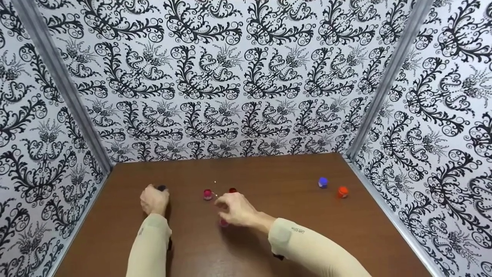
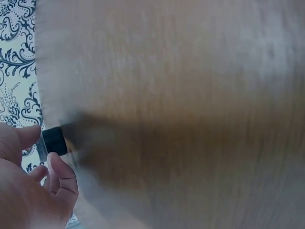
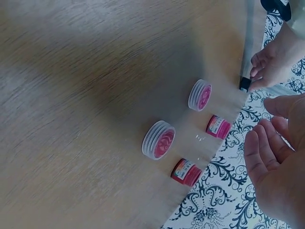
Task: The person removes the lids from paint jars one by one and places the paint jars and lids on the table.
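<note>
My left hand (image 1: 154,199) is at the left of the table, its thumb and fingertips gripping a small jar with a black lid (image 2: 55,140). Above the middle stretches my right hand (image 1: 236,209), fingers loosely bent and holding nothing. Beneath it, partly hidden in the head view, are two round ribbed clear containers with pink contents, one larger (image 3: 158,140), one smaller (image 3: 200,95). A pink jar with a label (image 3: 219,127) and a red labelled jar (image 3: 186,172) stand beyond them. Left of the right hand in the head view is the pink jar (image 1: 207,194).
On the right of the brown table (image 1: 292,200) stand a blue jar (image 1: 323,182) and an orange jar (image 1: 343,192). Patterned black-and-white walls (image 1: 230,77) with grey corner strips enclose the table at the back and both sides.
</note>
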`<state>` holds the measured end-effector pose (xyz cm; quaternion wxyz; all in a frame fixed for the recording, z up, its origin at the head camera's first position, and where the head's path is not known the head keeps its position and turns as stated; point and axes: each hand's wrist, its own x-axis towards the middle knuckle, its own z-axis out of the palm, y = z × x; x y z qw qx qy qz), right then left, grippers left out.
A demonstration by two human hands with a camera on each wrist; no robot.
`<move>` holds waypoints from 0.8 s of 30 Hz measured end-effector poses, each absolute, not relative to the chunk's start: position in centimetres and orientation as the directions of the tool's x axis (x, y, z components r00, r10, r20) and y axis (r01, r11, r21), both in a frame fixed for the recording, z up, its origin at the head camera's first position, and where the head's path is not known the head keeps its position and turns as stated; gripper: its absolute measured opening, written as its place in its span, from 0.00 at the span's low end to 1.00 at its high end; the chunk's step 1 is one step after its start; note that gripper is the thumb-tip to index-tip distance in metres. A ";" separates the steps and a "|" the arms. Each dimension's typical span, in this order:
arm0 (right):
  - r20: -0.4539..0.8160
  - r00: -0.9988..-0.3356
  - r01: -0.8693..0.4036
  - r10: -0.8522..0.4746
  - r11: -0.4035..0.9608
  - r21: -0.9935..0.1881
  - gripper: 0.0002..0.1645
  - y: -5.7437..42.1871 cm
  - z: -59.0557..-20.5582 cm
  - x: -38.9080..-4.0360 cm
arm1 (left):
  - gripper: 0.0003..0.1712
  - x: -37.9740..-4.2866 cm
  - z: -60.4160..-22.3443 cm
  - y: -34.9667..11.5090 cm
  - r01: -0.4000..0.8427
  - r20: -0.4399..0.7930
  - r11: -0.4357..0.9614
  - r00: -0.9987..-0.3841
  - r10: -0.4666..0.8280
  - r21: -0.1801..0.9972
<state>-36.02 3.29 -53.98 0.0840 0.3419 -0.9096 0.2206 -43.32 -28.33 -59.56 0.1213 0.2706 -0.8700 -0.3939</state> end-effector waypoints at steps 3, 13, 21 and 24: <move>0.308 -0.751 -0.660 -0.584 0.663 -0.353 0.16 3.5 -54.1 -36.1 | 0.31 -43.5 -59.7 -28.3 -0.375 -0.011 0.536 -0.827 -0.563 0.756; 0.347 -0.714 -0.700 -0.608 0.641 -0.315 0.14 4.2 -54.2 -36.0 | 0.28 -43.5 -60.5 -28.2 -0.366 0.004 0.550 -0.829 -0.559 0.751; 0.340 -0.731 -0.682 -0.592 0.654 -0.328 0.13 4.3 -54.0 -36.2 | 0.29 -43.0 -60.2 -28.1 -0.358 0.011 0.559 -0.835 -0.550 0.748; 0.329 -0.743 -0.670 -0.583 0.656 -0.347 0.13 4.4 -53.9 -36.4 | 0.30 -43.0 -60.1 -28.0 -0.364 0.005 0.548 -0.830 -0.558 0.753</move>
